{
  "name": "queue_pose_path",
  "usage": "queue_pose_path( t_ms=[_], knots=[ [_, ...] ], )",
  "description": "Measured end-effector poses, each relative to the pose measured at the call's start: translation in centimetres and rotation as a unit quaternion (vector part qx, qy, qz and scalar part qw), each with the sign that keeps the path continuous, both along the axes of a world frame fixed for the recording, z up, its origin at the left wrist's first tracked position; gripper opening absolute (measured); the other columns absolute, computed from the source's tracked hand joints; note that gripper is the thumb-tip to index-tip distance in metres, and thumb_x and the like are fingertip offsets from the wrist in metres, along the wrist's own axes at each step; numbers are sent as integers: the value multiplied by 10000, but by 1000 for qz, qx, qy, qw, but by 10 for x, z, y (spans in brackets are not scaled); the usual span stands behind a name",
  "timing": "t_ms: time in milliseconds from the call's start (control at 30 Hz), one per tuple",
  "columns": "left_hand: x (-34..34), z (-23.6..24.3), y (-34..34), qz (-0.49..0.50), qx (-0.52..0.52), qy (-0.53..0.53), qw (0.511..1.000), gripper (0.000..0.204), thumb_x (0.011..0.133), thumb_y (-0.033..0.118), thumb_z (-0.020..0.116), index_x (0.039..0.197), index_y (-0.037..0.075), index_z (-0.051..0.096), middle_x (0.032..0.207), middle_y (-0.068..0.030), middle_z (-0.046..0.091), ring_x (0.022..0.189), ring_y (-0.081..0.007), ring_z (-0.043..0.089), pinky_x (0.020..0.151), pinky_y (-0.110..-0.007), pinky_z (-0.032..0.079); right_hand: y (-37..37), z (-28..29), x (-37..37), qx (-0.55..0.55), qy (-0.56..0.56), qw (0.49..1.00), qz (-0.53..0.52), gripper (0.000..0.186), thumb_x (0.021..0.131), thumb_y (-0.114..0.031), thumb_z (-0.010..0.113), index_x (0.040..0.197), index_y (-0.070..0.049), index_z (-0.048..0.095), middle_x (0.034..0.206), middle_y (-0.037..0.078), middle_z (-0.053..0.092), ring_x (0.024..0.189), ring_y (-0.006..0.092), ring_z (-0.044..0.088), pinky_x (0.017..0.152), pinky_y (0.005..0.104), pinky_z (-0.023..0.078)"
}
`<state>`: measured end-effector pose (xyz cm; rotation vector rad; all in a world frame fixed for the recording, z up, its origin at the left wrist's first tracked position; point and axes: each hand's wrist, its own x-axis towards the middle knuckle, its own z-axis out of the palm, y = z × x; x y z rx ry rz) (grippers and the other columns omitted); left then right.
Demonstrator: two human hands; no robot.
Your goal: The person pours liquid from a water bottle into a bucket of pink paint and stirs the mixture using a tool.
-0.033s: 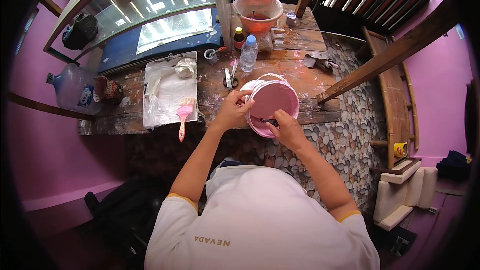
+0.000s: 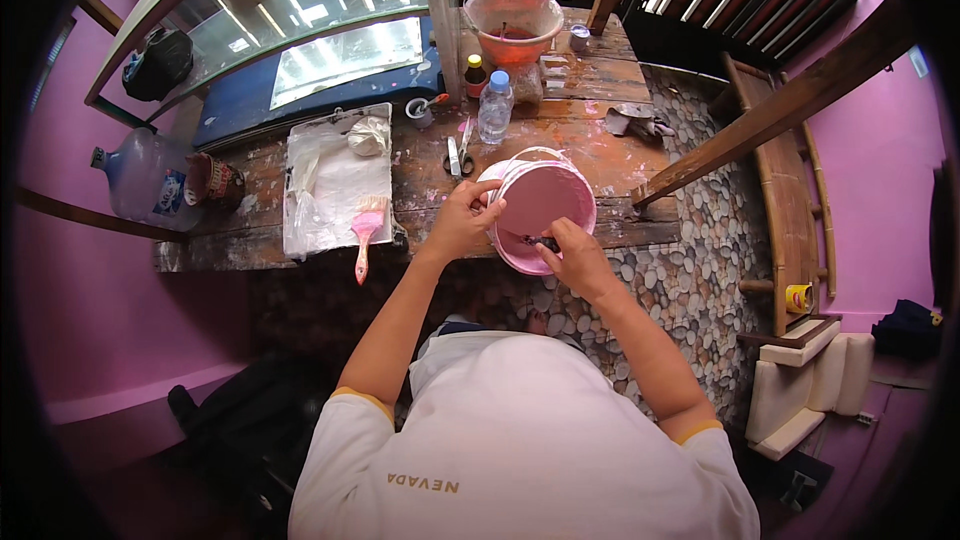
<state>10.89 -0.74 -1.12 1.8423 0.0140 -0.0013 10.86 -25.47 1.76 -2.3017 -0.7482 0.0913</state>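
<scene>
Pink walls (image 2: 110, 310) and pebble-pattern floor (image 2: 690, 290) frame a paint-spotted wood bench (image 2: 605, 165). Next to nothing has shifted vs. the prev. frame, so the work appears at the same stage. Big clear jug (image 2: 135, 185) stands far left, contents unclear. White-lined tray (image 2: 291, 205), bench left, holds crumpled plastic (image 2: 370, 136) & a pink-handled brush (image 2: 367, 224), handle over the near edge. Translucent bucket (image 2: 545, 26), far side, shows red-orange low down. Pink pail (image 2: 592, 210), at the bench's near edge rt. of ctr., is pink inside; depth of any paint can't be told. Person's L. hand (image 2: 460, 225): grip clamped on pail's left rim. Rt. hand (image 2: 580, 258): grip clamped on a small dark tool (image 2: 548, 243), kind unclear, over pail's near side. Beyond: clear bottle (image 2: 495, 118), blue-capped; small cup (image 2: 420, 118) w/ an orange-handled tool (image 2: 438, 99) in it.
</scene>
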Motion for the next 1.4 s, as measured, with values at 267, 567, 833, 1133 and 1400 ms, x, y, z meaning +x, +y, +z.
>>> queue_pose_path(
  t_ms=[267, 567, 833, 1133, 1400],
  knots=[
    [1, 5, -4, -9, 18, -27, 999, 365, 952, 191, 756, 1282, 50, 692, 943, 0, 482, 780, -79, 558, 668, -239, 519, -10, 6, 24, -58, -146, 986, -51, 187, 874, -72, 707, 955, -8, 551, 948, 166, 584, 918, 359, 611, 809, 450, 525],
    [-2, 13, -7, 9, 21, -17, 1000, 355, 944, 207, 761, 1274, 85, 710, 931, -2, 498, 776, -84, 555, 728, -250, 506, -7, 2, 23, -111, -131, 984, -56, 191, 878, -91, 713, 978, -12, 571, 966, 165, 593, 925, 363, 616, 814, 452, 527],
    [-4, 16, -10, -1, 38, -25, 999, 358, 947, 213, 751, 1283, 94, 712, 930, 0, 505, 794, -89, 525, 746, -246, 482, 6, -2, -4, 12, 39, 995, -87, 243, 853, -134, 761, 963, 13, 601, 924, 194, 661, 862, 393, 672, 770, 457, 540],
    [-4, 9, -2, 14, 24, 0, 1000, 367, 948, 193, 747, 1296, 83, 703, 952, -18, 518, 826, -107, 562, 770, -258, 504, 10, 7, 31, -38, -124, 987, -90, 241, 857, -121, 750, 988, 1, 588, 972, 176, 642, 911, 375, 659, 798, 457, 536],
    [6, 14, -4, -24, 51, -20, 998, 367, 963, 215, 731, 1306, 91, 694, 956, -28, 526, 804, -110, 569, 744, -269, 509, 13, -4, 12, -36, 2, 997, -67, 240, 842, -126, 759, 962, 4, 597, 955, 186, 651, 911, 376, 664, 801, 474, 530]
  ],
)
